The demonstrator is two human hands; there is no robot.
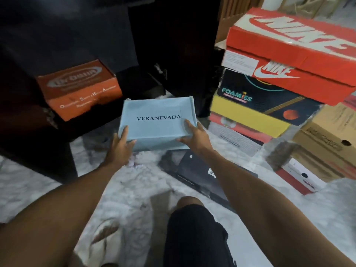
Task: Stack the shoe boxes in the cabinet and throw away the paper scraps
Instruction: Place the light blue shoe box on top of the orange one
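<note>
Pale blue shoe box (157, 122): gripped at both near corners, left hand (121, 145), right hand (194, 134); stacking step. Next: carry leftward into dark cabinet (57, 45), beside orange box (81, 89).

Both arms outstretched, left hand (120, 146) and right hand (194, 136) gripping, fingers curled, thumbs underneath

A pale blue shoe box (158, 122) (lid printed VERANEVADA) is held level above the floor, centre. An orange box (81, 89) sits in the dark cabinet (28, 116), far left. More boxes stack at right, a red Nike box (292, 54) topmost.
</note>
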